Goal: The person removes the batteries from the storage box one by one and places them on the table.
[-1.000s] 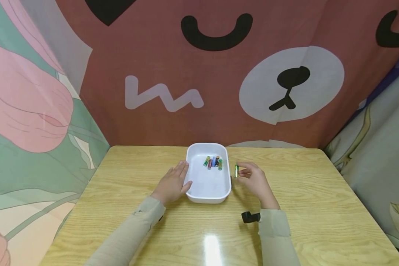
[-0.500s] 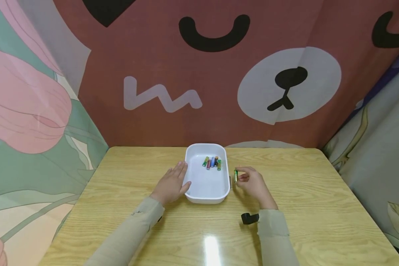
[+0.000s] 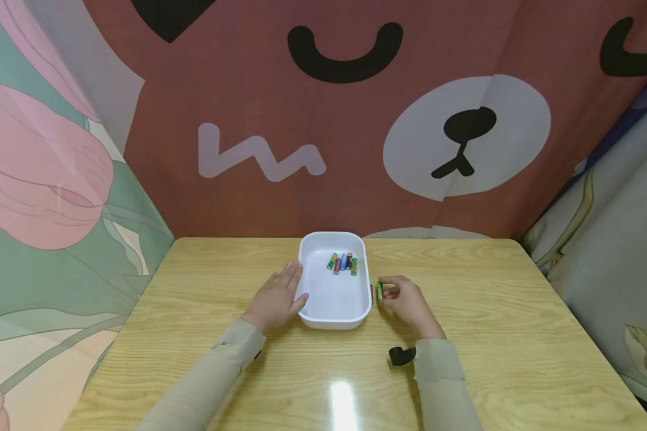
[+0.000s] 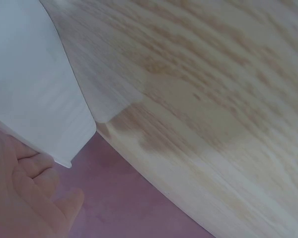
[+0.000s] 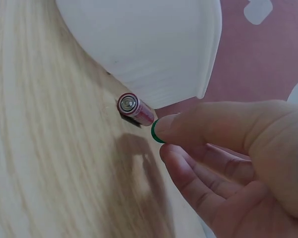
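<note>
My left hand point(image 3: 275, 299) lies along the left side of a white plastic tray point(image 3: 334, 308), fingers extended and thumb at its rim; the left wrist view shows that hand point(image 4: 32, 191) against the tray wall. To the right of the tray, my right hand point(image 3: 407, 299) pinches a green battery point(image 3: 380, 291) between thumb and fingers, low over the table. In the right wrist view only the green end point(image 5: 156, 132) of that battery shows. Just beyond it, a red battery point(image 5: 135, 109) lies on the table close beside the tray.
Inside the tray, toward its far right, several batteries point(image 3: 343, 262) of different colours lie side by side. The wooden table point(image 3: 496, 335) ends at a printed cloth backdrop point(image 3: 259, 209). A black wrist device point(image 3: 401, 356) sticks out from the right sleeve.
My right hand has come down and nearer to me along the tray's right side, still holding the green battery. The left hand stays at the tray.
</note>
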{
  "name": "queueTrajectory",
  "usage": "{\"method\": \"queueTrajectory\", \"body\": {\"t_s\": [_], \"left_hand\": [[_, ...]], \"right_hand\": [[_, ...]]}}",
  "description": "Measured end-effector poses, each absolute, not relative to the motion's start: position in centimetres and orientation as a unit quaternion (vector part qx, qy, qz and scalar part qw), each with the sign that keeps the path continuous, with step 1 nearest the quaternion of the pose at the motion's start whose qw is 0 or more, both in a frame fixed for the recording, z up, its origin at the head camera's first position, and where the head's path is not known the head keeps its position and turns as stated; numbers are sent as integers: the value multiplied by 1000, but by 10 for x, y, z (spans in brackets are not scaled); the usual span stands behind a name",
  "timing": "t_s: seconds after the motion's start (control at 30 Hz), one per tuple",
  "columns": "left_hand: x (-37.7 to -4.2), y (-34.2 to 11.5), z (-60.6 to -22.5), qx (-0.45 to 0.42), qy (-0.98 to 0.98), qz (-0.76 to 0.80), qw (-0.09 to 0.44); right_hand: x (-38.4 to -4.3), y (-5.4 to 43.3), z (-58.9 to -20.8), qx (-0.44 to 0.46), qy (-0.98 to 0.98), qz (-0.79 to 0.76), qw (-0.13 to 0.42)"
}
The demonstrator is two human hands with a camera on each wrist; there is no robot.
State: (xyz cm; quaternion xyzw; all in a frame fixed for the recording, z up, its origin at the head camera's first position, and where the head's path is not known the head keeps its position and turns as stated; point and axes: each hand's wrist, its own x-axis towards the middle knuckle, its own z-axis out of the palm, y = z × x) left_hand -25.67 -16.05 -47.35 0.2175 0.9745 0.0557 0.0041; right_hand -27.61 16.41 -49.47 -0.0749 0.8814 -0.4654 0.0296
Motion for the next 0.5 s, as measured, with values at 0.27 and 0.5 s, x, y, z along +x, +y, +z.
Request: {"method": "queueTrajectory", "body": {"t_s": [0.27, 0.5], "left_hand": [[-256, -161, -473, 218, 974, 65, 2], [-258, -162, -475, 219, 974, 61, 5]], "right_hand": [[-277, 164, -501, -83, 884, -458, 25], [-279, 162, -506, -88, 886, -454, 25]]}}
